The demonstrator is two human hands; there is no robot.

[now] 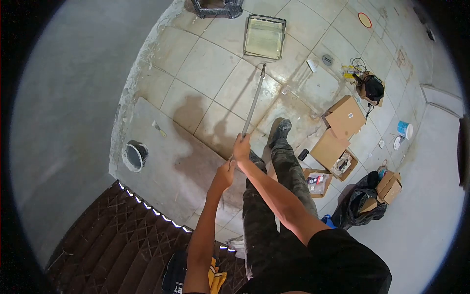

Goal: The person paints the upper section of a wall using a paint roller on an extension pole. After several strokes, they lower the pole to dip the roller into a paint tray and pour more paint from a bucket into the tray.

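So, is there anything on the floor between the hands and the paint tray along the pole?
Nothing visible does. The pole, held by the right hand and left hand, runs over bare tiles to the paint tray. The cardboard boxes lie off to the side.

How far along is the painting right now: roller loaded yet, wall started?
In hand: both hands, right hand ahead of left hand, grip the extension pole, whose far end sits in the paint tray on the tiled floor. Loading looks underway. The grey wall shows no clear fresh coat, so rolling seems left.
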